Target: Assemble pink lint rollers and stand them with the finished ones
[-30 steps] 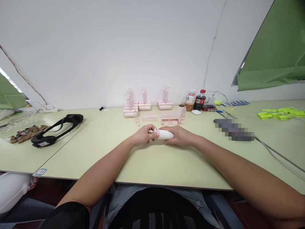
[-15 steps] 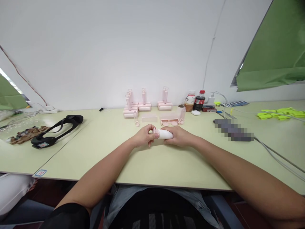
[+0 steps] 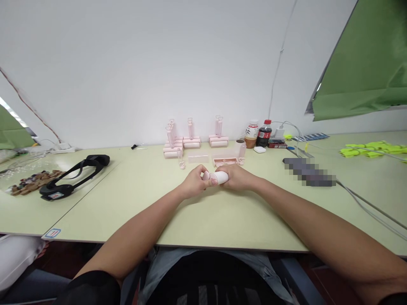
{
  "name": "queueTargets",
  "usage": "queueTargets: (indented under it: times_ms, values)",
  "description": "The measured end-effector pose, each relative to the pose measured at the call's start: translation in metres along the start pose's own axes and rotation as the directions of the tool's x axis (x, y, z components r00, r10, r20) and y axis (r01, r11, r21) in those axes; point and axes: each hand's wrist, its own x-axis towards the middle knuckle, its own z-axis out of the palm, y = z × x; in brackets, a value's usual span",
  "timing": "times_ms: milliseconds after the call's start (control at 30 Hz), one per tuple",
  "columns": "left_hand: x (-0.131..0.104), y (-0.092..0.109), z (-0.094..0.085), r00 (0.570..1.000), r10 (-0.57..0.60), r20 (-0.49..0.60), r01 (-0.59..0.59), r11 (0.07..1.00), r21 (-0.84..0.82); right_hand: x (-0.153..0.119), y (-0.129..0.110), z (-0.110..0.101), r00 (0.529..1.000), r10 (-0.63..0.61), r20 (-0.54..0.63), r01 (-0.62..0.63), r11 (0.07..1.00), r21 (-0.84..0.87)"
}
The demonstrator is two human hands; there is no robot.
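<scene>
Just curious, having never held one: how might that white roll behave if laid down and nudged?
The white roll would probably roll, since its side is rounded. It's likely fairly light, being small enough for the right hand to grip.

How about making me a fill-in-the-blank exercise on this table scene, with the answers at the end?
The left hand and the ____ hand both touch the white roll.
The cola bottle has a ____ cap.
The black headset lies toward the picture's ____ edge.

Missing words: right; red; left.
</scene>
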Motion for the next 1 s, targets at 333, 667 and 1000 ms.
queueTargets:
  times_ms: [333,667,1000]
  values:
    - [-0.0011,0.0011,0.0029,1.000,0.011,-0.008,-0.011,0.999,-0.046,0.0033,0.0007,0.0019,1.000,0.014,0.010,-0.012,0.990,-0.140]
    - [-0.0025,0.0041,0.0083,0.999,-0.015,-0.046,0.011,0.996,-0.086,0.0049,0.0025,0.0023,0.998,0.054,0.023,-0.049,0.981,-0.187]
    - [-0.0023,0.0003,0.0051,0.994,0.067,-0.088,-0.065,0.998,0.023,0.0059,-0.0012,0.0034,0.995,0.098,-0.016,-0.100,0.978,-0.182]
